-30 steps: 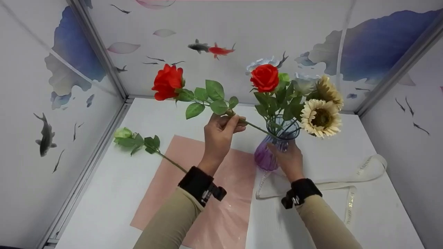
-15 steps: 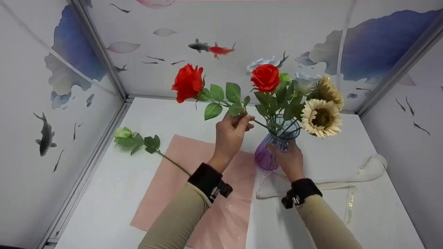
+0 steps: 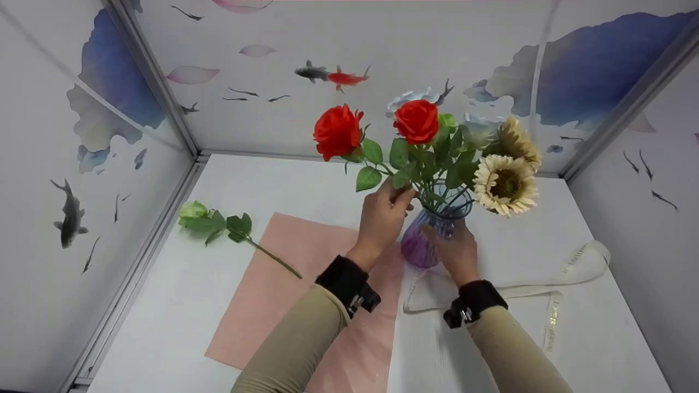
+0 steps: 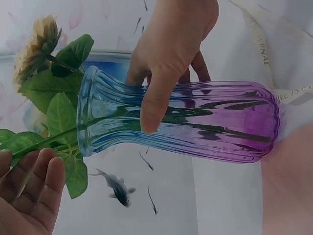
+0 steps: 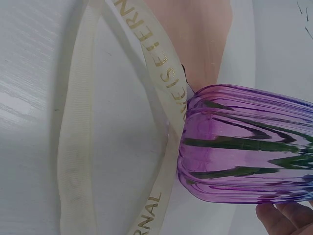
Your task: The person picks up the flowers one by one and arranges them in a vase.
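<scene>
My left hand [image 3: 382,221] pinches the stem of a red rose [image 3: 337,132] just left of the vase mouth. In the left wrist view that green stem [image 4: 46,141] runs from my fingers through the rim into the glass. My right hand [image 3: 457,248] grips the blue-to-purple ribbed glass vase [image 3: 418,245] around its side, thumb across the front [image 4: 155,105]. The vase stands upright and holds another red rose [image 3: 416,121], pale blue flowers [image 3: 480,131] and cream sunflowers [image 3: 505,185]. Several stems show through its purple base [image 5: 230,144].
A pale green rose [image 3: 194,210] lies on the white table at left, its stem end over a pink paper sheet [image 3: 262,305]. A cream ribbon with gold lettering [image 3: 551,322] loops to the right and passes by the vase base. Printed panels enclose the table.
My left hand has moved right toward the vase, carrying the red rose, whose stem has slid further into the vase. My right hand has stayed on the vase.
</scene>
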`<control>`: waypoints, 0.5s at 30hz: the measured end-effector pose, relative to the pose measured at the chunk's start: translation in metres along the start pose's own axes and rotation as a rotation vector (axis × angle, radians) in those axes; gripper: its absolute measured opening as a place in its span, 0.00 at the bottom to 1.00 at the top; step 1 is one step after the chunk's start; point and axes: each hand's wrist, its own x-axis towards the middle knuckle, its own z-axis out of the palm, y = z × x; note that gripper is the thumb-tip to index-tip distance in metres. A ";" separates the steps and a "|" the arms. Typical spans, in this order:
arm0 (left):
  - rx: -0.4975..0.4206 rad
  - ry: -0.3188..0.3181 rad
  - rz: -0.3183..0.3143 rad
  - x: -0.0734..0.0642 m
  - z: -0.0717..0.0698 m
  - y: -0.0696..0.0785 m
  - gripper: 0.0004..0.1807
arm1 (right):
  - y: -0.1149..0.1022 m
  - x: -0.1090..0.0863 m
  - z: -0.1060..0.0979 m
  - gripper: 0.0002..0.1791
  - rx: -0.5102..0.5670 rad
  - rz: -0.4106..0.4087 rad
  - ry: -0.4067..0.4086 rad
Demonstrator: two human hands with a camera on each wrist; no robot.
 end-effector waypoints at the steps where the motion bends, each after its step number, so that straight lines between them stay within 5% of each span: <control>1: 0.023 -0.004 -0.004 0.000 0.002 -0.001 0.09 | 0.000 0.000 0.000 0.55 0.001 -0.007 0.004; 15: 0.293 -0.062 0.020 -0.003 0.020 -0.011 0.16 | 0.001 0.000 0.001 0.53 -0.013 -0.035 0.023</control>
